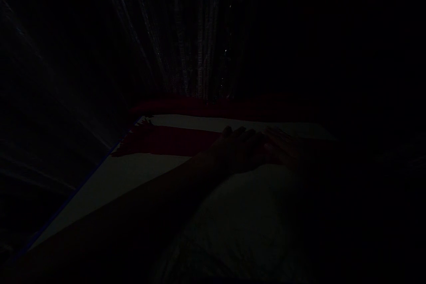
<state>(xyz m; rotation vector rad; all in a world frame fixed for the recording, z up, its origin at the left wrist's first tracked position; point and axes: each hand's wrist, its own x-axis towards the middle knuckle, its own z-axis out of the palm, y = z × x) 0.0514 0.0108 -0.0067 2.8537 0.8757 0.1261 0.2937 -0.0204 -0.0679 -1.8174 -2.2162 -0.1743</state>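
The scene is very dark. My left hand (237, 148) lies flat with its fingers stretched out on a pale cloth surface (126, 177). Its fingertips reach a dark red band of cloth (166, 140) with a fringed left end. Just to the right, my right hand (282, 148) also lies flat, its fingers extended beside the left hand, barely visible in the gloom. Neither hand holds anything that I can see.
A second dark red strip (216, 107) runs along the far edge of the pale surface. Behind it hangs a striped curtain or net (186, 44). A blue edge (76, 191) borders the surface on the left. The right side is lost in darkness.
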